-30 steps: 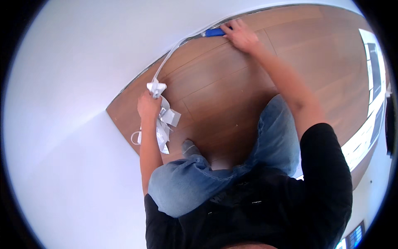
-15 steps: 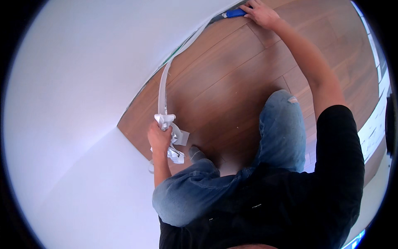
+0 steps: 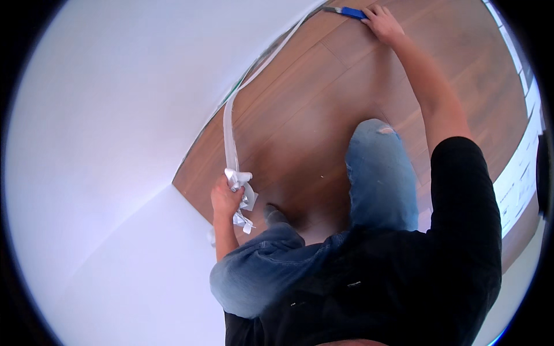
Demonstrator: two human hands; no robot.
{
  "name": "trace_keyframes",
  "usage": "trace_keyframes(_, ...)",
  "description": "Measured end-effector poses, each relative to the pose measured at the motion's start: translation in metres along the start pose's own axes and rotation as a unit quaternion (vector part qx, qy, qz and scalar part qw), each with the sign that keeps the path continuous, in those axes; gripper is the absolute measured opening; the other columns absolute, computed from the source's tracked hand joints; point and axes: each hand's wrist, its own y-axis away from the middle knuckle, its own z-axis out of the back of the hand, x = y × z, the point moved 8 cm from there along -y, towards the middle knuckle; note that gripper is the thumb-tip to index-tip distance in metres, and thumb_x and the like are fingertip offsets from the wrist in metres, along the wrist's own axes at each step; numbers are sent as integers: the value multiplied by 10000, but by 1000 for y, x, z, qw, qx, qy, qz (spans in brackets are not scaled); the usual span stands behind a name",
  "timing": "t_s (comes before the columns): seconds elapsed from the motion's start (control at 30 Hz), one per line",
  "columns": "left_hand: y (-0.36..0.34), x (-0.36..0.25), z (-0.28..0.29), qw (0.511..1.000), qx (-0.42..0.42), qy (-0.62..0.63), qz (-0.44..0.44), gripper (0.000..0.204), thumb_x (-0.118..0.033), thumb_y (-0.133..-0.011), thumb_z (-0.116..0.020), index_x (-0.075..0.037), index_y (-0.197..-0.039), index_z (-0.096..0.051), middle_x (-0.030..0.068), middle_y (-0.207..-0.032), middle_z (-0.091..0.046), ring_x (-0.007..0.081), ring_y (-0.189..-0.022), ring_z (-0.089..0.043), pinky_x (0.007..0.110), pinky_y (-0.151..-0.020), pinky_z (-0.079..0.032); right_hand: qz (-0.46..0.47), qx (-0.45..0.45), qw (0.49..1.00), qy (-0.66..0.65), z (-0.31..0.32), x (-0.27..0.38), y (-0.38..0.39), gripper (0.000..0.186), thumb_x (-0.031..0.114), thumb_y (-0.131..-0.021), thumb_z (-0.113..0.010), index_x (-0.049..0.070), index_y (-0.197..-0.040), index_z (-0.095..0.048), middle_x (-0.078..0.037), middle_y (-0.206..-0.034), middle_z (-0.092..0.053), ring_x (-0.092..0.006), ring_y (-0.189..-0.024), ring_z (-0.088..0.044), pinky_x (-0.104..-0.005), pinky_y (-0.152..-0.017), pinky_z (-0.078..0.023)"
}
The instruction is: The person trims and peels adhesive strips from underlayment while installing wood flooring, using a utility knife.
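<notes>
My left hand (image 3: 226, 197) is closed round a crumpled bunch of a white strip with shiny silvery parts. From the fist the strip (image 3: 230, 135) runs up, bends at the wall's foot and follows the floor edge to the far end. At the top, my right hand (image 3: 383, 25) grips a blue-handled utility knife (image 3: 352, 12). Its grey tip points left, close to the strip's far end and the wall; whether it touches either, I cannot tell. My right arm is stretched far forward, while the left stays beside my left knee.
Brown wood planks make up the floor (image 3: 311, 109). A white wall (image 3: 133, 104) rises along the left and meets another wall (image 3: 156, 259) in a corner. Dark gap and a bit of green show at the wall's foot. White printed sheets or packages (image 3: 522, 179) lie at the right.
My right hand and the knife have moved a little right, drawing back from the wall. The strip's far stretch now stands off the wall edge more. My left hand still holds the bunch.
</notes>
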Motion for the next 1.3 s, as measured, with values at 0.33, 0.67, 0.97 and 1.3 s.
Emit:
trace_keyframes(0.33, 5, -75, 65, 989, -5, -29, -144, 326, -237, -769, -790, -48, -993, -646, 174, -1013, -682, 415, -981, -670, 512, -848, -546, -382, 7, 924, 2, 133, -139, 387, 480, 346, -1076, -524, 30, -1437, -535, -272, -1445, -524, -438, -1347, -489, -497, -1123, -411)
trace_keyframes(0.67, -83, -92, 150, 920, 94, -93, -368, 277, -204, -767, -775, -75, -970, -638, 141, -985, -686, 385, -958, -680, 492, -817, -550, -558, -165, 803, 128, 83, 40, 519, 489, 351, -1015, -635, 5, -1357, -595, -240, -1363, -586, -424, -1270, -534, -541, -1079, -420)
trace_keyframes(0.97, -225, -66, 235, 921, -8, 37, -388, 485, -181, -764, -752, -45, -1214, -634, 201, -1070, -719, 403, -1021, -686, 481, -873, -559, -586, -175, 785, 101, 48, 196, 388, 506, 345, -1027, -609, 5, -1400, -564, -235, -1390, -571, -416, -1316, -498, -519, -1119, -399)
trace_keyframes(1.3, -404, 26, 155, 988, 0, 111, -110, 439, -252, -765, -734, -16, -1134, -735, 239, -1103, -734, 388, -1054, -704, 475, -951, -553, -632, -100, 759, 121, 57, 116, 426, 505, 331, -1033, -622, 3, -1411, -554, -256, -1435, -500, -424, -1317, -482, -501, -1137, -387)
